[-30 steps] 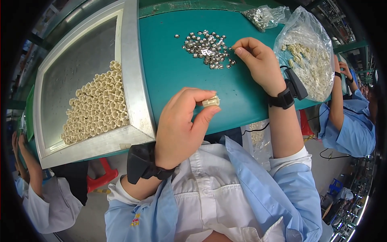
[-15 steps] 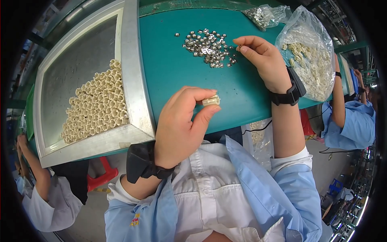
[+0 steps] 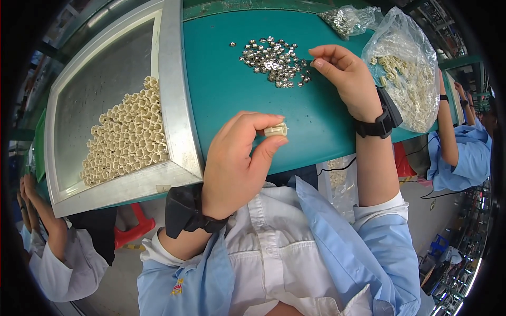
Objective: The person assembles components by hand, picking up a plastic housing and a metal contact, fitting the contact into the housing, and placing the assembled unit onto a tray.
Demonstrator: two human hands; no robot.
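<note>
My left hand (image 3: 237,163) pinches a short cream plastic socket (image 3: 276,129) between thumb and forefinger, above the near part of the mat. Farther off and to the right, my right hand (image 3: 345,79) is closed with thumb and forefinger tips nearly together. Whatever is between those tips is too small to make out. Just left of these fingertips lies a loose pile of small shiny metal caps (image 3: 274,62) on the green mat (image 3: 226,100).
At the left, a metal-framed tray (image 3: 179,95) holds many cream sockets (image 3: 129,134) packed in rows. A clear bag of cream parts (image 3: 408,84) lies at the right, with a smaller bag of metal pieces (image 3: 342,22) behind it. Co-workers' arms show at both sides.
My right hand has shifted very slightly, its fingertips still by the metal caps. The left hand keeps its hold on the socket. The co-worker at the right has moved a little.
</note>
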